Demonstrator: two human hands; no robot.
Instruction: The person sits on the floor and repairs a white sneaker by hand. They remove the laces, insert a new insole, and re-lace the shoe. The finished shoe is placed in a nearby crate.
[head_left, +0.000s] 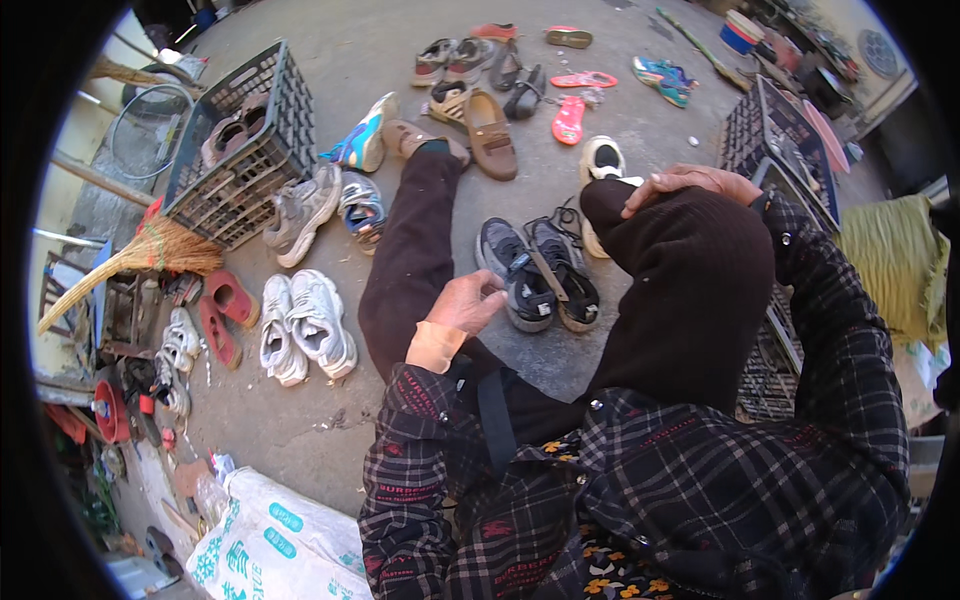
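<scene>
My left hand (465, 304), a pale band round its wrist, is by my left thigh with its fingers curled in. Whatever may be in those fingers is hidden. Just right of the fingertips stands a pair of dark grey sneakers with laces, the left sneaker (515, 272) and the right sneaker (563, 270). A thin tan strip (548, 276) lies slantwise across them. My right hand (692, 184) rests on my raised right knee, fingers stretched over the trousers. Past that knee a cream and black shoe (603, 160) is partly hidden.
Brown loafers (490, 140), white sneakers (322, 322) and red slippers (220, 315) lie around. Black plastic crates stand at left (245, 150) and right (780, 130). A straw broom (150, 255) leans at left. Near my left elbow lies a white sack (285, 530).
</scene>
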